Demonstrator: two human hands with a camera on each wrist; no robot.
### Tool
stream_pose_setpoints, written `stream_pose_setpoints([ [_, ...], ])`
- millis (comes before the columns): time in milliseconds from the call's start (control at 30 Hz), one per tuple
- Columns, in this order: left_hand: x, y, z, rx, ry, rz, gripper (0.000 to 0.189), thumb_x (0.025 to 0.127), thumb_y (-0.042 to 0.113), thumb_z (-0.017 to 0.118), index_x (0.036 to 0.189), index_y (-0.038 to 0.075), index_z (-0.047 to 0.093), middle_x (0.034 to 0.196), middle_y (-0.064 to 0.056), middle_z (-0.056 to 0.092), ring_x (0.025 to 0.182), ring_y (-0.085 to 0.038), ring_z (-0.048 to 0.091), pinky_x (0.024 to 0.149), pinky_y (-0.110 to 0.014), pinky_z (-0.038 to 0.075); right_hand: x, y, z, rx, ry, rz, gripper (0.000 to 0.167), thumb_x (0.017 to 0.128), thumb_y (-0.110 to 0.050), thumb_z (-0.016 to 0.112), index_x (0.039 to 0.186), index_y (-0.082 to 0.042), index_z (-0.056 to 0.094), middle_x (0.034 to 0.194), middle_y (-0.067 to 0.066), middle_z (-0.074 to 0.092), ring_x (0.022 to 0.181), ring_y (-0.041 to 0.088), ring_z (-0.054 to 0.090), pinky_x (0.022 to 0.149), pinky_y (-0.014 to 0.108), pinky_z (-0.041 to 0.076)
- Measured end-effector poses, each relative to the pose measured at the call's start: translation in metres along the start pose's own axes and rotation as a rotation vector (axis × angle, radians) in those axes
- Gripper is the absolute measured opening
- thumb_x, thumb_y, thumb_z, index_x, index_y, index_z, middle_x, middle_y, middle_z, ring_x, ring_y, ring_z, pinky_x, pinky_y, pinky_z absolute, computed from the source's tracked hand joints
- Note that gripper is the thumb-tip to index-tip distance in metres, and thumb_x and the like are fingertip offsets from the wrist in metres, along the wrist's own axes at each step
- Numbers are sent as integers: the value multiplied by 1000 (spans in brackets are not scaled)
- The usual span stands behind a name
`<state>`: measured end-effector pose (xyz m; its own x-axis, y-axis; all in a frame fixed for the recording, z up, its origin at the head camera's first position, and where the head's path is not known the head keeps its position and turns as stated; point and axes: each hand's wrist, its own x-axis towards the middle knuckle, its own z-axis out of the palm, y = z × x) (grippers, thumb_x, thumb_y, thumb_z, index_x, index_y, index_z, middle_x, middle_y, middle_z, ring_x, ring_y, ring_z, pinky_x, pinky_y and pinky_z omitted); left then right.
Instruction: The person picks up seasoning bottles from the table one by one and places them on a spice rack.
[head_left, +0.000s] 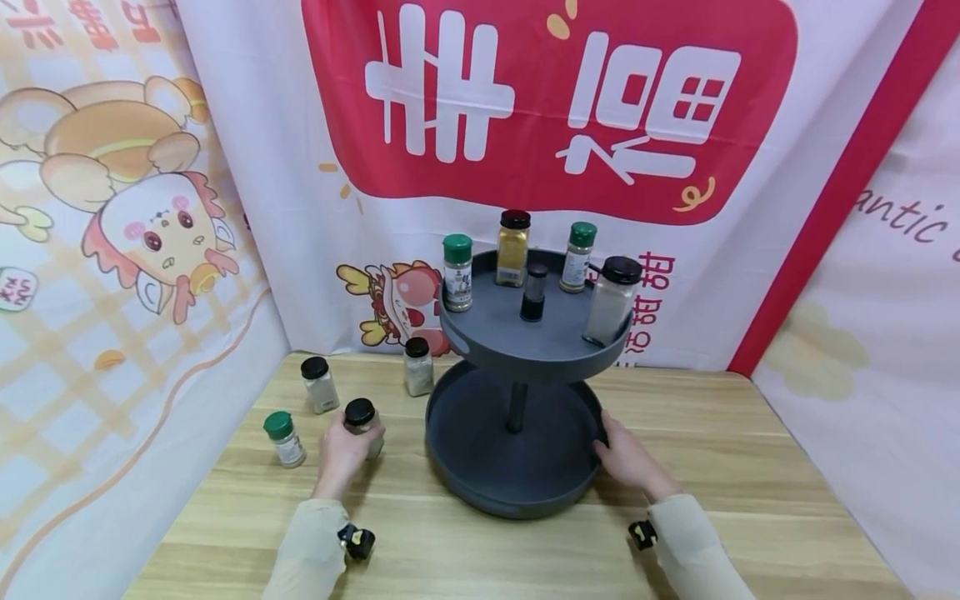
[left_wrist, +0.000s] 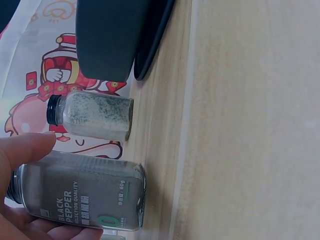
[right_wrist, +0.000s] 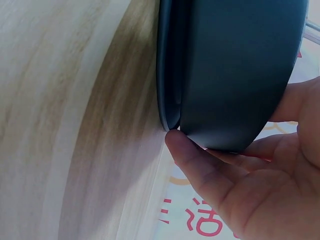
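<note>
My left hand (head_left: 343,454) grips a glass black pepper jar (left_wrist: 95,190) with a black lid, thumb on one side and fingers round the other. The jar stands upright by the tabletop, left of a dark grey two-tier rotating rack (head_left: 517,507). At the rack's right side, my right hand (head_left: 628,454) holds the lower tray (right_wrist: 230,75), its thumb at the rim and fingers along the outer wall. The lower tray carries nothing. On the upper tray (head_left: 540,367) stand several seasoning bottles, among them a yellow-filled jar (head_left: 512,254) and a large black-lidded jar (head_left: 611,304).
Left of the rack, a black-lidded jar with green flecks (head_left: 418,371), another black-lidded jar (head_left: 321,390) and a green-capped shaker (head_left: 286,442) stand on the wooden table (head_left: 487,558). Printed cloth (head_left: 262,167) hangs behind and along both sides.
</note>
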<state>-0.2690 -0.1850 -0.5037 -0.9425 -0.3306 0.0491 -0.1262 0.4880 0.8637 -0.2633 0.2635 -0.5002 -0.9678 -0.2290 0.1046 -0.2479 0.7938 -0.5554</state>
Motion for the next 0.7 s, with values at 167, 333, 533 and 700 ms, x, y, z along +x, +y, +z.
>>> stream_pose_setpoints([
  [167,0,-1,0,-3,31,-3,54,80,21,74,119,-6,49,121,-32,53,114,-45,48,98,-53,35,0,0,0,-9,7,-7,57,94,-3,50,137,22,22,139,40,29,130,48,30,105,55,25],
  [333,0,-1,-1,7,42,-20,54,80,22,74,119,-7,51,120,-33,54,113,-45,49,97,-53,36,0,0,1,-10,9,-2,58,94,-3,50,138,22,22,139,39,29,130,47,30,105,55,25],
  [533,0,0,-4,33,47,-35,52,80,26,74,116,-6,54,116,-30,57,108,-42,53,92,-52,40,0,-1,3,2,-7,23,60,95,-5,50,140,19,20,142,37,27,131,47,28,106,55,25],
  [700,1,1,-5,35,39,-36,49,80,28,74,112,-3,56,114,-28,59,106,-40,55,90,-51,41,-1,0,2,11,-5,35,60,95,-5,49,141,19,19,143,37,26,132,47,27,106,55,24],
])
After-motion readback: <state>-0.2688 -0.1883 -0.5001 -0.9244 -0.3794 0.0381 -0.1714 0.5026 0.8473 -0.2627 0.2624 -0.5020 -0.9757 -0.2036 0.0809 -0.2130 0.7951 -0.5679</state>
